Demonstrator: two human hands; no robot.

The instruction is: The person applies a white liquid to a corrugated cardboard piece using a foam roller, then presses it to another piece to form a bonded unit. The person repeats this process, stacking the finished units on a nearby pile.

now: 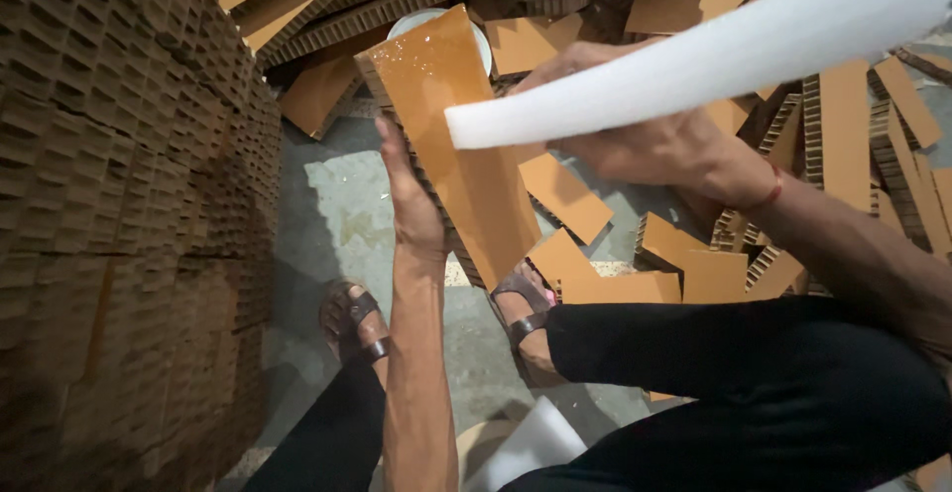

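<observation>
Head view: a seated person looks down past both knees at a grey concrete floor (337, 214) littered with cardboard.
Left hand: the left hand (412, 199) is raised with the palm against the near long edge of an orange cardboard panel (456, 145); the fingers lie straight and pressed together along that edge, thumb hidden behind it.
Cardboard panel: long and rectangular, with a glossy orange face and corrugated honeycomb edges, tilted with its far end up, held above the floor between the two feet.
Right hand: the right hand (645, 135) is at the panel's right side, fingers curled around a white foam strip (714, 56); a red thread sits on the wrist.
Foam strip: long, flat and white, running from just over the panel's middle up to the top right corner of the view; its near end overlaps the panel's face, and whether they touch cannot be told.
White bowl: a round white bowl (481, 41) on the floor shows just behind the panel's far end.
Left of floor: a tall stack of honeycomb cardboard blocks (129, 204) fills that side.
Far and right floor: loose orange cardboard pieces (565, 194) and honeycomb strips lie scattered.
Feet: brown sandals (352, 318) on both feet, black trousers above.
</observation>
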